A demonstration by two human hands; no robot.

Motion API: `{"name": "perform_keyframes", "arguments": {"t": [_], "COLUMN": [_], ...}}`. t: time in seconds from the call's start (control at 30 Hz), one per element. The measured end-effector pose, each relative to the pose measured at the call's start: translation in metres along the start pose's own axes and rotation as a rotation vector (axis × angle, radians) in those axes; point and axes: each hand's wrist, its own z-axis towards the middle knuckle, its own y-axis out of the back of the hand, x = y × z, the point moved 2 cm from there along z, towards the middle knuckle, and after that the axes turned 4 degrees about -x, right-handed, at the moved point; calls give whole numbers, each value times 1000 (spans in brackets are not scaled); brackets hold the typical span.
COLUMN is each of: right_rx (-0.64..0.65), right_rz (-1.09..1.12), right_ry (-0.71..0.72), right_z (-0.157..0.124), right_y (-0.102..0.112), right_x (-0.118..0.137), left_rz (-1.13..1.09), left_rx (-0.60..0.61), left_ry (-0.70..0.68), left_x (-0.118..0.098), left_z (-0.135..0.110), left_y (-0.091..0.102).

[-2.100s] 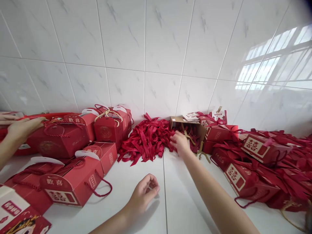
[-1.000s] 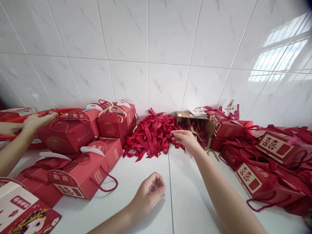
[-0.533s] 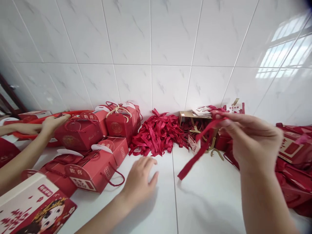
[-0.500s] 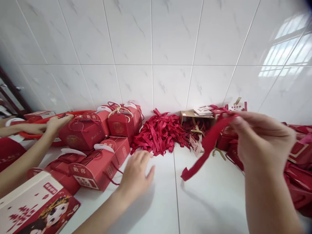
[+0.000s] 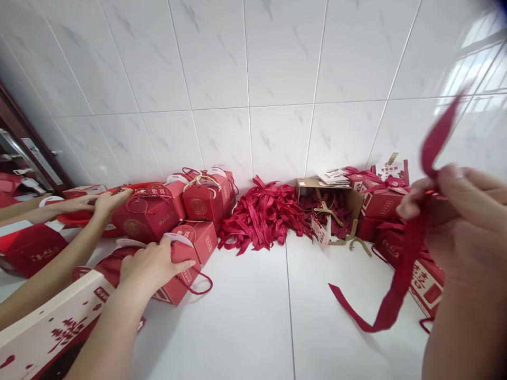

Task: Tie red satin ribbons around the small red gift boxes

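My right hand (image 5: 455,216) is raised close to the camera at the right and pinches a long red ribbon (image 5: 400,279). One end of the ribbon hangs down toward the white surface; the other sticks up, blurred. My left hand (image 5: 152,264) reaches left and closes over the top of a red gift box (image 5: 180,287) with a red cord handle. A loose pile of red ribbons (image 5: 261,214) lies against the tiled wall, between my hands and farther back.
Another person's hands (image 5: 106,200) rest on a red gift box (image 5: 146,219) at the left. More red boxes (image 5: 204,198) stand behind. A tipped cardboard box (image 5: 328,198) holds ribbons. Red boxes (image 5: 425,274) lie at the right, a large white-and-red box (image 5: 47,322) at the bottom left.
My right hand left the ribbon pile and rose toward the camera with one ribbon pinched. My left hand moved left from the bare surface onto the red gift box. The view turned left.
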Motion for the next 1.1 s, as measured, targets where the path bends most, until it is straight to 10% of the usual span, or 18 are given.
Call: {"name": "perform_keyframes", "arguments": {"t": [0.37, 0.63, 0.83, 1.0, 1.1], "right_rx": [617, 758, 821, 897, 955], "right_rz": [-405, -497, -465, -398, -290], "right_ry": [-351, -327, -365, -369, -348], "right_z": [-2, -4, -4, -6, -7], "right_y": [-39, -50, -48, -48, -48], "right_x": [-9, -11, -12, -19, -18], "left_rz": [-59, -425, -604, -595, -494], "left_rx": [-45, 70, 235, -162, 79], "left_ry": [-444, -757, -731, -499, -650], "left_x": [-52, -118, -120, -105, -104], "left_z": [-39, -70, -39, -26, -53], "left_y": [2, 8, 32, 47, 41]}}
